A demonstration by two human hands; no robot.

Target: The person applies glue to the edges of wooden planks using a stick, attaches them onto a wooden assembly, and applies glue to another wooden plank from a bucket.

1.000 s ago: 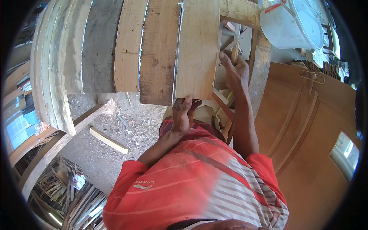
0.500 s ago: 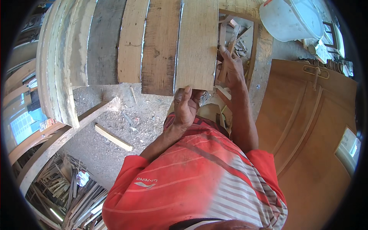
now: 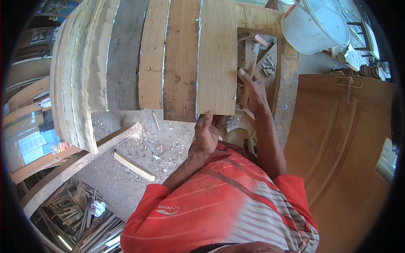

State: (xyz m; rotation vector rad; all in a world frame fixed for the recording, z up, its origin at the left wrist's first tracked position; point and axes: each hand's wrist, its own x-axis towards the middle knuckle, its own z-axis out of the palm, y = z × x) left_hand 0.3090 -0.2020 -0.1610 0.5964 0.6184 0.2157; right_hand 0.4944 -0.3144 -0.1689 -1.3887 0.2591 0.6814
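A light wooden plank (image 3: 217,55) lies beside several other planks across a frame, its near end pointing at me. My left hand (image 3: 206,135) grips that near end from below, thumb on the end face. My right hand (image 3: 252,92) is closed on the plank's right edge, a little farther up, fingers curled round the side. A narrow wood strip (image 3: 245,90) stands just beside those fingers; I cannot tell if the hand touches it. To the left lie a darker brown plank (image 3: 181,63) and a pale plank (image 3: 154,55).
A white plastic bucket (image 3: 314,25) sits at the upper right on a beam (image 3: 257,19). A large carved wooden door panel (image 3: 346,147) fills the right side. A short wood offcut (image 3: 134,165) lies on the dusty ground, and scrap timber (image 3: 84,219) is piled at lower left.
My right hand has slid down the plank's right edge toward me. My left hand has stayed at the near end, closing more firmly under it.
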